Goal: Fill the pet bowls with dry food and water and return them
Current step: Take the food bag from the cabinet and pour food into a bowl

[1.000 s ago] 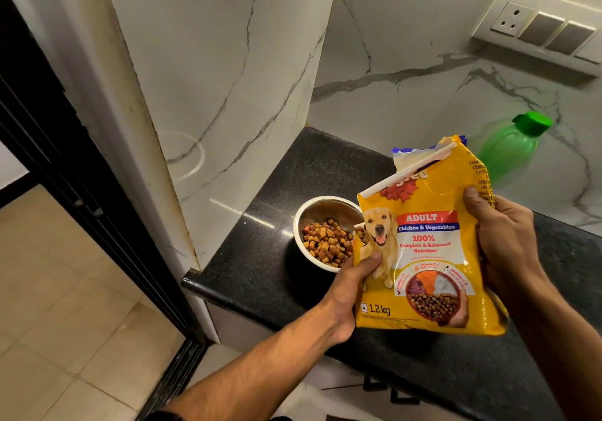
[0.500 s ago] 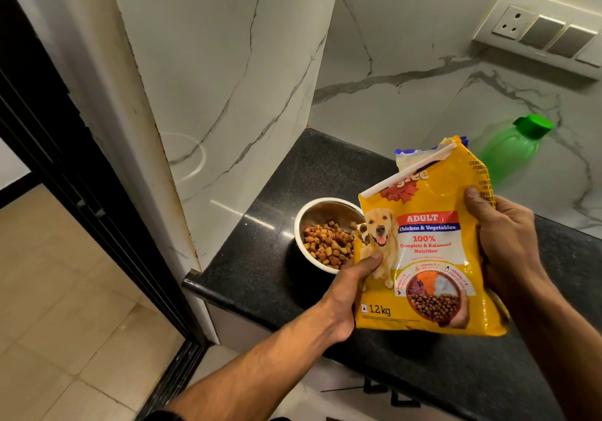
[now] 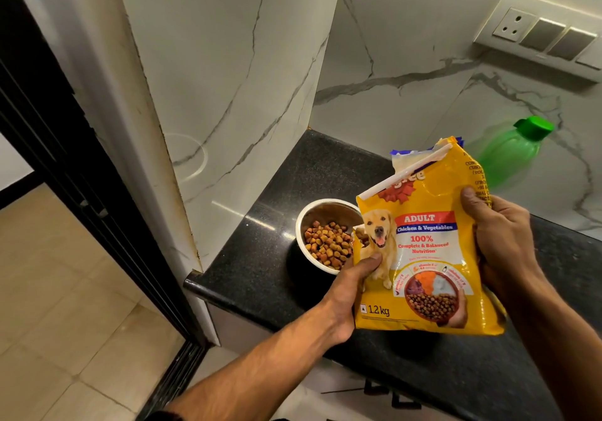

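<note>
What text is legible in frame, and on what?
All on the yellow dog food bag, held by the left hand and right hand:
"ADULT"
"Chicken & Vegetables"
"100% Complete & Balanced Nutrition"
"1.2 kg"
Brand name: partly folded over, not fully readable.
Side-panel and small claim print: too small to read.

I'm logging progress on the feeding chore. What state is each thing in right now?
Bowl: upright on the counter, partly filled with kibble.
Bag: open at the top, held up beside the bowl, a few pieces at its lower left corner.
Left hand: grips the bag's left edge.
Right hand: grips the bag's right edge.
Bottle: capped, behind the bag.
</note>
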